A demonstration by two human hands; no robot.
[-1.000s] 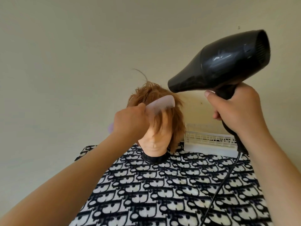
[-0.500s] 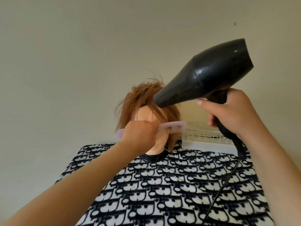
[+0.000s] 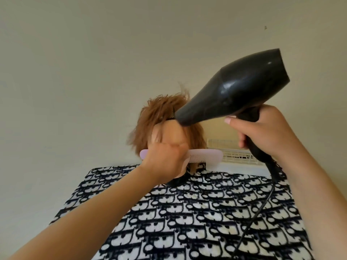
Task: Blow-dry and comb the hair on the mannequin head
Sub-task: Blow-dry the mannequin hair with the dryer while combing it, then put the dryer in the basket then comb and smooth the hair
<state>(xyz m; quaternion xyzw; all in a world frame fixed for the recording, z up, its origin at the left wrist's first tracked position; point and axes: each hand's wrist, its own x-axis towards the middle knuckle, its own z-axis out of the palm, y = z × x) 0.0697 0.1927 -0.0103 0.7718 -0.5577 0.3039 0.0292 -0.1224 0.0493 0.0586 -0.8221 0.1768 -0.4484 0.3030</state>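
A mannequin head (image 3: pixel 171 133) with short reddish-brown hair (image 3: pixel 159 111) stands on a black base at the back of the table. My left hand (image 3: pixel 165 160) is closed around a pale pink comb (image 3: pixel 206 158), held level in front of the chin with the teeth pointing down. My right hand (image 3: pixel 262 134) grips the handle of a black hair dryer (image 3: pixel 234 87). Its nozzle sits right at the top right of the head, and the hair there is blown up and to the left. My left hand hides the lower face.
A black-and-white patterned cloth (image 3: pixel 187 222) covers the table. The dryer's black cord (image 3: pixel 262 203) hangs down across the cloth on the right. A white lattice basket (image 3: pixel 234 154) stands against the plain wall behind the head.
The comb has travelled down from the fringe to chin level. The dryer has swung down and left, its nozzle closing in on the crown. The hair has been blown off the forehead.
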